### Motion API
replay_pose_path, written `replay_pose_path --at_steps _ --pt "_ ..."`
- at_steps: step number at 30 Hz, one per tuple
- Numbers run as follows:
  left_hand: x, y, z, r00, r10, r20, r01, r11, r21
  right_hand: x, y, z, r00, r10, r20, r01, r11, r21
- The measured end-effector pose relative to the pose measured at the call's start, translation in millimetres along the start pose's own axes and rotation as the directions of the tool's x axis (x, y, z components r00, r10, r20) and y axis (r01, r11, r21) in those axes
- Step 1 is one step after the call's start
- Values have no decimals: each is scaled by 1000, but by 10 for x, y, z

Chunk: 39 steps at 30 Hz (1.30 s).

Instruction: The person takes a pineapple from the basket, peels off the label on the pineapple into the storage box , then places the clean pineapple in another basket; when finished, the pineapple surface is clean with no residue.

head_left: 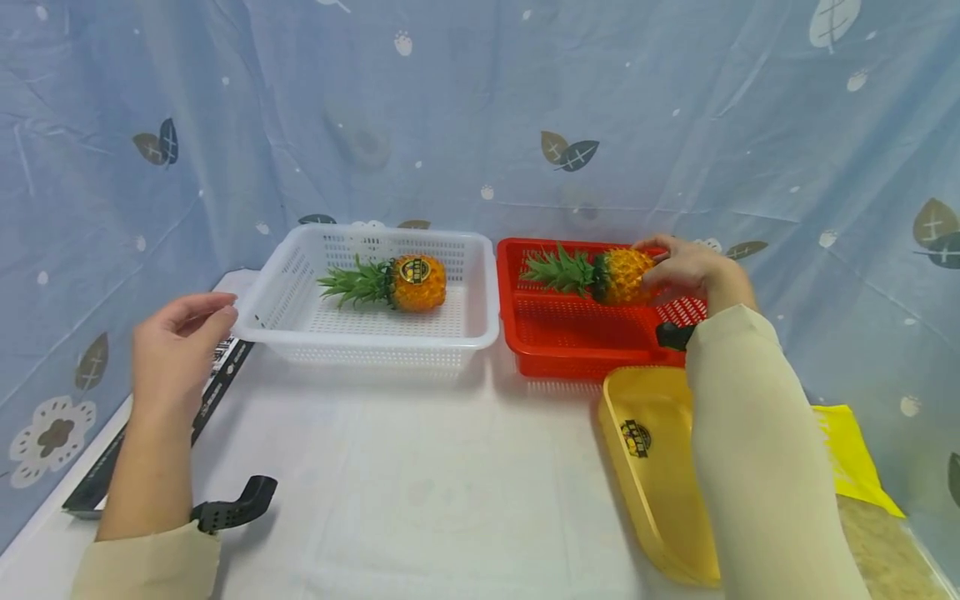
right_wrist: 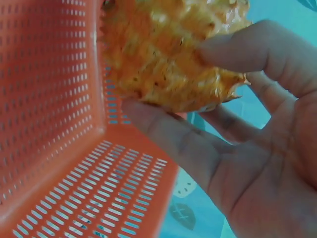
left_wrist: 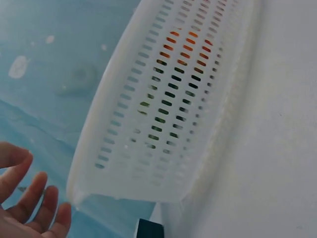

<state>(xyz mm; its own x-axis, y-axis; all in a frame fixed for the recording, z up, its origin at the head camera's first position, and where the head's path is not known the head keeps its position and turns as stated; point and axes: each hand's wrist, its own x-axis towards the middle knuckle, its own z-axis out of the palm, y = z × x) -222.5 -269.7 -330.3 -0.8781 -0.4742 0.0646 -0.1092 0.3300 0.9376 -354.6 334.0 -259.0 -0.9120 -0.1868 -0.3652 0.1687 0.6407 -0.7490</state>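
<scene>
My right hand [head_left: 684, 271] grips the base of a small pineapple [head_left: 626, 273] with green leaves pointing left, over the red basket [head_left: 577, 362]. In the right wrist view the thumb and fingers curl round the orange, bumpy pineapple [right_wrist: 168, 54] beside the slotted red wall [right_wrist: 44, 89]. A second pineapple [head_left: 422, 287], with a black label, lies in the white basket [head_left: 375, 340]. My left hand [head_left: 180, 337] is at the left end of that basket, fingers loosely bent and holding nothing. In the left wrist view this hand [left_wrist: 29, 213] is beside the basket's corner [left_wrist: 81, 193].
A yellow tray [head_left: 633, 500] with a black label stands at the front right, partly behind my right sleeve. Beyond it lies a bright yellow packet [head_left: 851, 454]. A black-edged flat object [head_left: 213, 392] lies under my left arm. A patterned blue curtain [head_left: 450, 125] hangs behind the baskets.
</scene>
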Motion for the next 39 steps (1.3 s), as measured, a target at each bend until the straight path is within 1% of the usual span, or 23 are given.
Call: replay_pose_path --at_steps 5,7,9,13,16,21,23,25,27,29,31,32,35,39 --pt "57 -62 31 997 -71 -24 71 997 11 25 51 10 999 28 -29 -29 998 -50" --pt "88 -95 31 996 -91 -22 91 996 17 47 61 20 998 32 -45 -35 997 -66" --pt "121 -130 31 995 -99 0 99 995 11 86 78 31 998 38 -57 -42 996 -74" --pt "180 -203 32 992 -108 64 107 994 16 167 109 49 996 43 -76 -49 996 -80" --pt "200 -248 38 992 -95 86 94 995 15 212 150 67 996 43 -73 -49 996 -76" --pt "229 -284 50 990 -68 121 72 997 -36 242 227 87 998 41 -46 -44 997 -67" --pt "243 -287 56 987 -75 143 89 991 -98 244 253 77 998 38 -46 -42 996 -79" --pt "255 -281 62 984 -82 156 103 985 -135 240 278 61 998 37 -48 -41 995 -87" --pt "262 -272 61 980 -93 175 126 973 -192 225 292 53 998 40 -50 -44 995 -91" --pt "262 -270 54 976 -102 193 146 962 -231 218 301 52 998 44 -45 -47 995 -87" --pt "253 -272 41 972 -107 208 158 957 -245 218 305 59 998 48 -31 -50 997 -65" --pt "250 -277 34 970 -111 215 167 950 -265 219 302 68 998 49 -26 -50 997 -54" --pt "238 -286 18 969 -120 218 178 946 -272 236 298 92 999 50 -11 -51 998 -23" --pt "237 -288 13 970 -133 202 181 954 -240 261 301 124 998 59 3 -59 998 -7"
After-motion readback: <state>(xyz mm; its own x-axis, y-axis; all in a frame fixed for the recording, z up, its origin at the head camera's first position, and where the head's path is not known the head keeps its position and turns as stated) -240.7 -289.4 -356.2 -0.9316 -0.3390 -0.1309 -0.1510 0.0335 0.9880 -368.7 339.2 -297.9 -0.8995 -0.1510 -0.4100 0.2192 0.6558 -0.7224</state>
